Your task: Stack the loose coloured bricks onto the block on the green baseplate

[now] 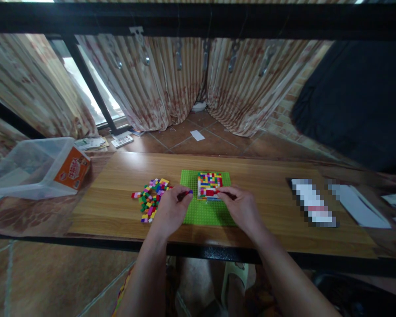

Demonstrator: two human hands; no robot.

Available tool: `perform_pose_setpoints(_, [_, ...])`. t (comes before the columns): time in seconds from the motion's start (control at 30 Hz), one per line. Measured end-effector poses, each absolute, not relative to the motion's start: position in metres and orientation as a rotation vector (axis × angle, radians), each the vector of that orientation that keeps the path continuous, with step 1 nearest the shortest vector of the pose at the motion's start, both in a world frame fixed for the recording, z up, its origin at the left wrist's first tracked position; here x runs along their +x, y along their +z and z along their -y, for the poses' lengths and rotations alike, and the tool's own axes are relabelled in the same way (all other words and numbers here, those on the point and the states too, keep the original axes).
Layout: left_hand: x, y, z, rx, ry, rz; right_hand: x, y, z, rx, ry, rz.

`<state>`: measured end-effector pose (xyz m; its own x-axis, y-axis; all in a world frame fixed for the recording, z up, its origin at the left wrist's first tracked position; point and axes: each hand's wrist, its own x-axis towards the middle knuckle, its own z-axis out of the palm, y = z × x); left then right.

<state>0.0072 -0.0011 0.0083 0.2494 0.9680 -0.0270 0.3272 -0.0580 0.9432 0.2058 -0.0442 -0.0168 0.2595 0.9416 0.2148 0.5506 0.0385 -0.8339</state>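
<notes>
A green studded baseplate lies on the table between my hands. On it stands a block of many-coloured toy bricks, roughly rectangular. My left hand is closed over the plate's left edge, with a small dark blue toy brick pinched at the fingertips. At the near right side of the built block, my right hand pinches at the end of a red toy brick. Its fingertips partly cover that spot. Beside and partly behind my left hand lies a pile of loose toy bricks in mixed colours.
The wooden tabletop extends to both sides. A clear plastic bin with an orange label stands at the left. On the right lie a blurred-out flat object and white paper. Striped curtains hang behind.
</notes>
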Motion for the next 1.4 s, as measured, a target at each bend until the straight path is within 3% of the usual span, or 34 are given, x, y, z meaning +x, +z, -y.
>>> perform_pose_setpoints(0.4, [0.005, 0.004, -0.001, 1.604, 0.853, -1.252, 0.206, -0.030, 0.034, -1.584, 0.399, 1.484])
perform_pose_setpoints(1.4, [0.006, 0.008, 0.001, 1.665, 0.820, -1.290, 0.211, -0.043, 0.026, -1.611, 0.658, 1.157])
